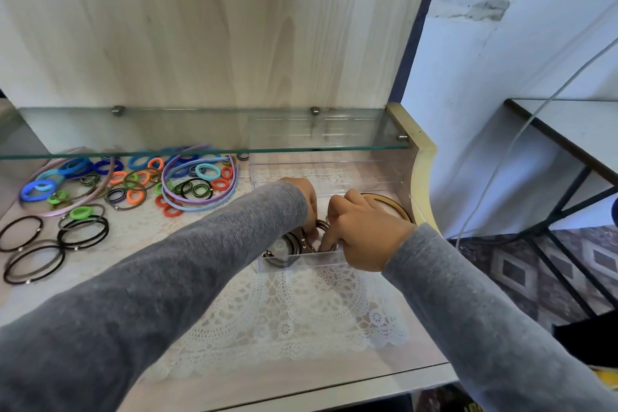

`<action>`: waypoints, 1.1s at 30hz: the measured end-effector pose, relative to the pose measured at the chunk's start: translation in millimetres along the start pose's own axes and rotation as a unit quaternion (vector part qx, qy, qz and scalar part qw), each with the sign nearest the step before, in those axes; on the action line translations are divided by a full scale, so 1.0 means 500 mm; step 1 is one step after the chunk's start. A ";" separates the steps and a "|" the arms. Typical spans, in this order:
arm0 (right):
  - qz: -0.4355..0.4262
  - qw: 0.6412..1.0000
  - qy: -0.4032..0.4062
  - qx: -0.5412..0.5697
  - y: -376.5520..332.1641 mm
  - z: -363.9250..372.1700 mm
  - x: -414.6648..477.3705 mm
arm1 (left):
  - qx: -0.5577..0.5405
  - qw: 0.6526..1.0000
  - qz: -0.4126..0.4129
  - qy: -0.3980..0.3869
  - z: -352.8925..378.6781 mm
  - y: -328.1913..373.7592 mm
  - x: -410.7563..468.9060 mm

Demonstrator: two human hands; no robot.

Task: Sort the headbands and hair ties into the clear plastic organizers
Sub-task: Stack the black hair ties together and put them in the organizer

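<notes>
Both hands are reaching into the near clear plastic organizer (301,262), meeting over a bunch of dark hair ties (287,246) inside it. The left hand (306,204) is curling its fingers round the bunch, and the right hand (364,234) is pinching the same ties from the opposite side. The colourful hair ties (133,181) are lying well apart to the left.

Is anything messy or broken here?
Yes. The coloured hair ties and headbands lie in a tangled heap on the left, not yet in the clear organizer. Up on the right, the wall looks chipped.
</notes>
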State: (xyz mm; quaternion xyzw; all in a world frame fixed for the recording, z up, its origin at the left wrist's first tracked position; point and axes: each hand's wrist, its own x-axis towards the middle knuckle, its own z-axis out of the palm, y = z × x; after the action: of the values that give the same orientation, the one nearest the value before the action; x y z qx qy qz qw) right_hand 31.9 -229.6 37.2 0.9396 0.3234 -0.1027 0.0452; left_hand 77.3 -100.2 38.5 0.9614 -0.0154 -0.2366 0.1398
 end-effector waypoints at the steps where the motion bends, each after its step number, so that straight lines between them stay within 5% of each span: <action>1: 0.000 1.000 -0.002 0.002 0.000 -0.001 0.000 | 0.005 1.000 -0.001 -0.002 -0.001 0.002 -0.001; 14: 0.054 0.992 0.046 0.100 0.029 -0.020 -0.012 | 0.004 1.000 0.015 0.017 0.006 -0.011 -0.009; 20: 0.141 0.985 0.055 0.085 0.028 -0.013 -0.014 | 0.003 0.999 0.032 0.030 0.006 -0.013 -0.017; 33: 0.162 0.985 0.034 0.045 0.013 0.015 0.003 | -0.027 0.998 0.057 0.026 0.014 -0.012 -0.014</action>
State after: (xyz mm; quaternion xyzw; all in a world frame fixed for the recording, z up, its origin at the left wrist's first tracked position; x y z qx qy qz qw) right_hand 35.9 -235.2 29.8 0.9835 0.1638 -0.0762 0.0076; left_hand 67.3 -95.7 34.0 0.9606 -0.0603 -0.2034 0.1798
